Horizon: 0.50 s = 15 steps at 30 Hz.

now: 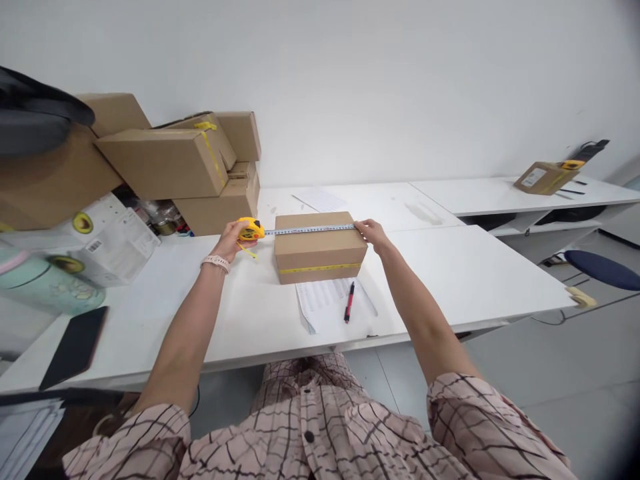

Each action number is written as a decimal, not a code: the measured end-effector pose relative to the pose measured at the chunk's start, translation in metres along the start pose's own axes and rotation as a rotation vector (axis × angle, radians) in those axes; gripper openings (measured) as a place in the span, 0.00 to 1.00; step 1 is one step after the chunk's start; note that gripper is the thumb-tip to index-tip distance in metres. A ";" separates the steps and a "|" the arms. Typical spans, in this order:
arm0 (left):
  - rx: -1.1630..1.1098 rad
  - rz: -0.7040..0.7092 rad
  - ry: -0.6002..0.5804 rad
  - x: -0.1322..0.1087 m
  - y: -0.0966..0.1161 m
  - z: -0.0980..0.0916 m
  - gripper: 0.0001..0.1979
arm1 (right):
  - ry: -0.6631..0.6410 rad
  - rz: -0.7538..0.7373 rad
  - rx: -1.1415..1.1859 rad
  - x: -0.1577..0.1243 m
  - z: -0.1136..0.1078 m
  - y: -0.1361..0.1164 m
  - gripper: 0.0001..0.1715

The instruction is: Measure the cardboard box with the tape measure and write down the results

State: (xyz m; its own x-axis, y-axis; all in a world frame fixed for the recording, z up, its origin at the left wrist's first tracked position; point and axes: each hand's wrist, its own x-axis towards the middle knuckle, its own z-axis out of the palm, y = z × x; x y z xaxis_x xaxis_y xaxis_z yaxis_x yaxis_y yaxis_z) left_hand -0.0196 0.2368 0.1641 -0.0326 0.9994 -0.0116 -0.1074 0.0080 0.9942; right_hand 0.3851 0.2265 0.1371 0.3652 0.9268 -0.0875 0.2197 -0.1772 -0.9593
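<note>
My left hand [231,241] is closed around a yellow tape measure [251,229], just off the left end of a cardboard box [320,248]. The pulled-out blade [313,231] runs straight across the box's top. At the right end, my right hand [371,232] pinches the blade's tip against the box edge. A yellow printed strip [320,269] crosses the front face of the box. Under its front edge lies a printed sheet [320,301], partly covered. A red and black pen [349,303] rests on the paper.
Several cardboard boxes [165,160] are stacked at the left back. A mint green bottle [50,280] and a black phone-like slab [75,347] lie at the left. Another sheet [320,199] is behind the box. At far right, a small box [543,179] stands on another table.
</note>
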 end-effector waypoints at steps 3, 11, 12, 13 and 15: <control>-0.020 -0.026 -0.028 0.001 -0.002 0.008 0.23 | -0.058 0.014 0.006 0.000 0.007 -0.003 0.17; 0.022 -0.068 -0.028 0.009 -0.002 0.000 0.24 | -0.061 0.096 0.008 0.001 0.014 -0.003 0.15; 0.035 -0.073 -0.026 0.009 -0.001 -0.003 0.25 | -0.056 0.101 0.007 0.002 0.013 -0.003 0.15; 0.047 -0.077 -0.024 0.010 -0.001 -0.006 0.25 | -0.054 0.102 0.007 0.003 0.013 -0.002 0.15; 0.068 -0.083 -0.019 0.011 0.000 -0.012 0.25 | -0.054 0.097 0.008 0.004 0.012 -0.002 0.16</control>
State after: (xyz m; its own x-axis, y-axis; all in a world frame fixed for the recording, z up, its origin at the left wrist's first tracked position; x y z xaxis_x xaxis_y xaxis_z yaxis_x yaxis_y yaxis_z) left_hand -0.0314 0.2473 0.1623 -0.0071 0.9956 -0.0931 -0.0412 0.0928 0.9948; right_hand 0.3759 0.2348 0.1355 0.3352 0.9220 -0.1938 0.1786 -0.2641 -0.9478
